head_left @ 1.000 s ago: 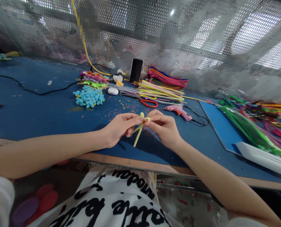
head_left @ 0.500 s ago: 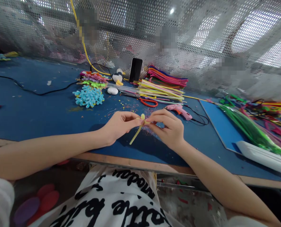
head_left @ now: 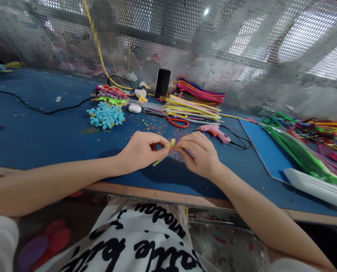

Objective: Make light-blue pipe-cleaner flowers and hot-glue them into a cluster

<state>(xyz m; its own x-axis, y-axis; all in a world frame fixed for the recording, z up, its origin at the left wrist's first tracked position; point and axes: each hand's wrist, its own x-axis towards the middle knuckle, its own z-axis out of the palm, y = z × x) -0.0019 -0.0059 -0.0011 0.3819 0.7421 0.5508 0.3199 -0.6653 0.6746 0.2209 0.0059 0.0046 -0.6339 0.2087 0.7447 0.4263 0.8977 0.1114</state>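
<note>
Between my two hands is a yellow pipe cleaner (head_left: 173,142), bent into a small loop that stands up at the middle. My left hand (head_left: 142,151) pinches it from the left, thumb against forefinger, and its straight tail sticks out below the thumb. From the right, the fingertips of my right hand (head_left: 200,154) pinch the other side of the loop, partly hiding it. Both hands are held just above the blue tabletop, near its front edge. Beyond them lie red-handled scissors (head_left: 178,122) and a pink glue gun (head_left: 216,133).
Blue fuzzy snowflake shapes (head_left: 106,115) lie at the left, near a white earbud case (head_left: 135,108). Yellow pipe cleaners (head_left: 192,107) are bundled before a propped phone (head_left: 163,83). At the right are a green bagged bundle (head_left: 304,155) and a white foam-like block (head_left: 317,189).
My left hand has shifted its pinch on the yellow pipe cleaner. The tail, which hung down in front, now points lower left behind the thumb, and the loop shows between the fingertips.
</note>
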